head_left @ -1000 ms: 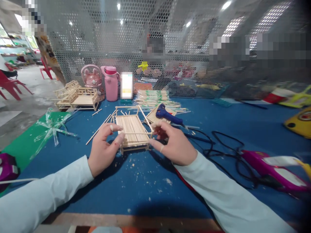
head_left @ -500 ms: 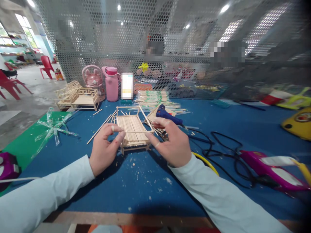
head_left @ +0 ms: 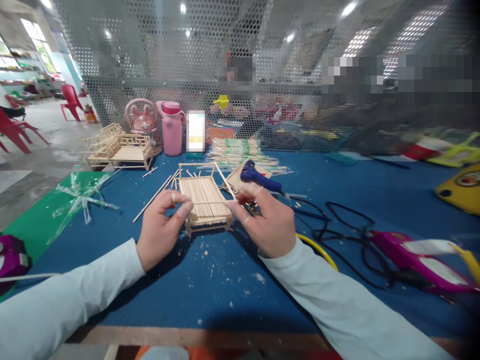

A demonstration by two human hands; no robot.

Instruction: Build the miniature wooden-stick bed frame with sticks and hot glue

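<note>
On blue table (head_left: 168, 305): stick frame (head_left: 204, 192), long axis pointing away, slightly leftward; left hand (head_left: 159, 230), right hand (head_left: 268, 220) pinching near corners.

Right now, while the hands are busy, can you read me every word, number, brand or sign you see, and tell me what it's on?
None can be read for sure.
Screen: blurred out.
Stick packs: green marks, too blurred to read.
Badge on the yellow thing at the right: too small and blurred.
Stick frame between the hands: no writing shows.
Glue gun: no writing I can make out.
</note>
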